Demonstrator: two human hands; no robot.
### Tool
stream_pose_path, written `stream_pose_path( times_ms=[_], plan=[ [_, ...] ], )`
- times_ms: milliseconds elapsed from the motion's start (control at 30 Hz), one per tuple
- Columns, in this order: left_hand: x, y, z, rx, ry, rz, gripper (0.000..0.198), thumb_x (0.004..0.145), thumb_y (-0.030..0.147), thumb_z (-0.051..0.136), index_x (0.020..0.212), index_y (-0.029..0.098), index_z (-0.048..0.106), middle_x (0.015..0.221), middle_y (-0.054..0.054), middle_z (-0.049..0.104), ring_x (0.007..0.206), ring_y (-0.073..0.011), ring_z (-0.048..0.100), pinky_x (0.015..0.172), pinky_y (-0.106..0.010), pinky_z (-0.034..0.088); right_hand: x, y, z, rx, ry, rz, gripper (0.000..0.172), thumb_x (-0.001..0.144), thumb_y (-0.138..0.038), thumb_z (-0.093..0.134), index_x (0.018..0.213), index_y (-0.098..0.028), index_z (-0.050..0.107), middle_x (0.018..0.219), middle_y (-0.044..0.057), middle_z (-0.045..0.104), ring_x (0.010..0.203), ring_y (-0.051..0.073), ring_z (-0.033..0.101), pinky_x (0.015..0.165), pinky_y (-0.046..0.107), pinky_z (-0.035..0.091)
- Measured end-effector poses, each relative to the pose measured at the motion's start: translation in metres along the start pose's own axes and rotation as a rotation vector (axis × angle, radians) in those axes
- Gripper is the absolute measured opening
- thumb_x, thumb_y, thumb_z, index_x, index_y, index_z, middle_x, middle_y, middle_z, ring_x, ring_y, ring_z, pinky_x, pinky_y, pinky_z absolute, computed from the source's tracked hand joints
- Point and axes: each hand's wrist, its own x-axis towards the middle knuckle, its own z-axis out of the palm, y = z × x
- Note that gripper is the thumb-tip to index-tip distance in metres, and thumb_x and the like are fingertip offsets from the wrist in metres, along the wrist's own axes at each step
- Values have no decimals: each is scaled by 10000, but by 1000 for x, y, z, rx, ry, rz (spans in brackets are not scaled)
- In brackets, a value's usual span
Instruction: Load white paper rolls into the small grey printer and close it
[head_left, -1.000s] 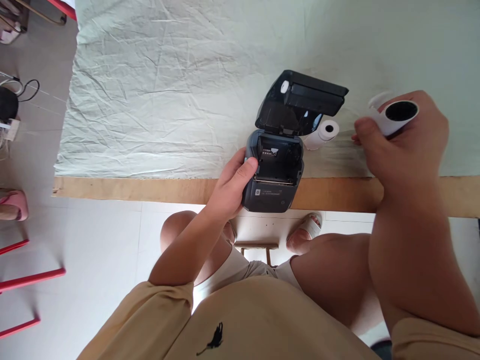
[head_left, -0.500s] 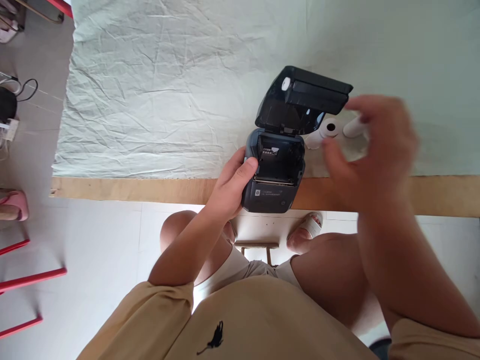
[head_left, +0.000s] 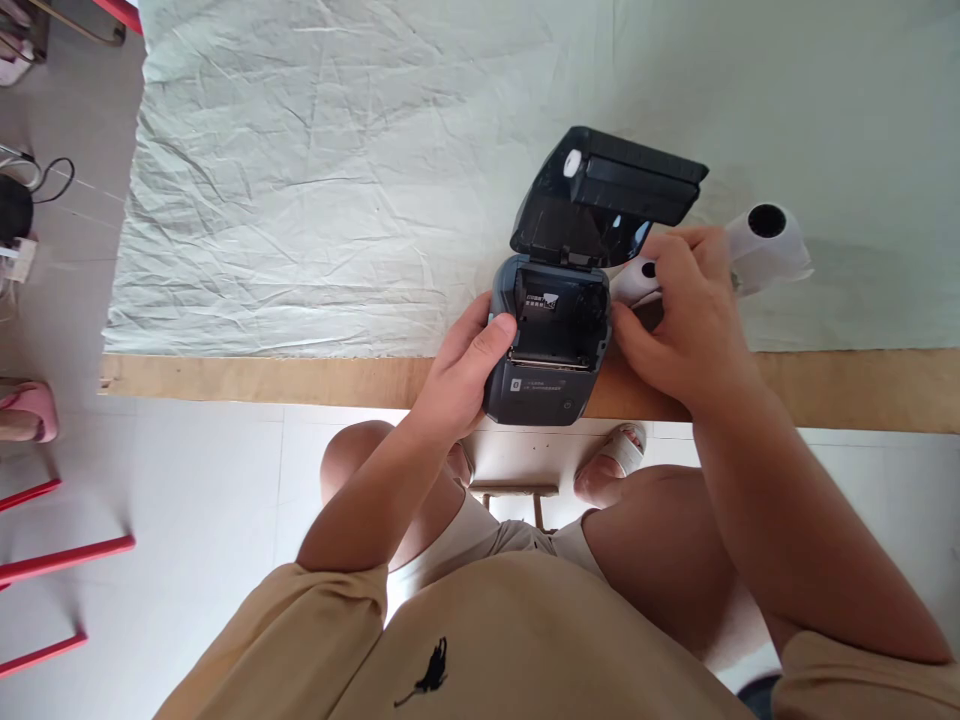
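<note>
My left hand (head_left: 469,365) is closed around the left side of a dark portable label printer (head_left: 544,395), thumb on its rim. The printer's lid (head_left: 600,200) stands raised, a roller on its inner side, and the paper bay (head_left: 551,315) shows nothing in it. Close to the printer's right side, my right hand (head_left: 682,320) has its thumb and fingers curled around a small white paper roll (head_left: 636,282), partly hidden by the hand. A larger white paper roll (head_left: 742,240) with a dark core lies just beyond the fingers, its loose end sticking out to the right.
A wrinkled pale cloth (head_left: 337,180) covers the table, whose wooden front edge (head_left: 262,378) runs below the hands. Red legs of furniture (head_left: 67,558) and cables (head_left: 56,180) are on the floor at left. A small stool (head_left: 517,492) shows under the table edge.
My right hand has moved left and closed in at the small paper roll beside the printer. The larger roll now shows farther right. My left hand and the printer have stayed put.
</note>
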Motion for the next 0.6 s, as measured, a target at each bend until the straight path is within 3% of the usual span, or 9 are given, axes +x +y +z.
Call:
stream_pose_path(
  times_ms=[167,233,300,367,433,533,600],
  plan=[
    [0,-1,1,5,22,9,556,952,788,854,1078,249,801,927,-33,855,943,-257,863,673,-314,636,6,-3,-13,120,8,73,628,853,-226,724,1461,-371,662,1199,46,716,992,253,716,903,501,668],
    [0,0,1,5,29,12,562,950,795,851,1067,249,793,896,-26,842,852,-226,828,655,-309,614,12,-13,-25,200,93,80,642,828,-242,744,1446,-383,639,1228,34,694,973,238,696,818,459,630],
    [0,0,1,9,22,9,565,944,794,857,1071,248,791,912,-26,847,829,-214,811,681,-312,628,17,-29,-35,288,228,29,530,798,-272,773,1310,-370,676,1150,24,673,923,233,659,737,427,570],
    [-1,0,0,22,5,3,575,927,776,882,1140,249,795,996,-40,873,893,-233,833,748,-329,664,19,-45,-38,361,282,-55,393,780,-302,805,1154,-352,698,1017,11,683,853,239,657,695,432,545],
    [-1,0,-2,32,-13,-4,606,913,746,910,1239,250,787,1104,-59,889,995,-266,853,831,-357,695,17,-59,-33,377,238,-113,359,810,-257,817,1136,-361,710,954,-2,747,838,265,732,712,463,591],
    [-2,-2,-5,46,-29,5,617,926,709,912,1305,243,775,1176,-74,880,1081,-282,844,919,-380,702,12,-68,-20,273,171,-189,443,898,-76,738,1224,-375,726,1083,-7,867,995,290,848,830,478,667],
    [-2,-3,-7,62,-43,22,620,930,700,910,1326,242,777,1208,-77,871,1130,-287,833,972,-383,695,11,-68,-12,190,166,-233,438,916,-5,699,1185,-348,744,1134,-15,902,1021,276,871,855,463,678]
  ],
)
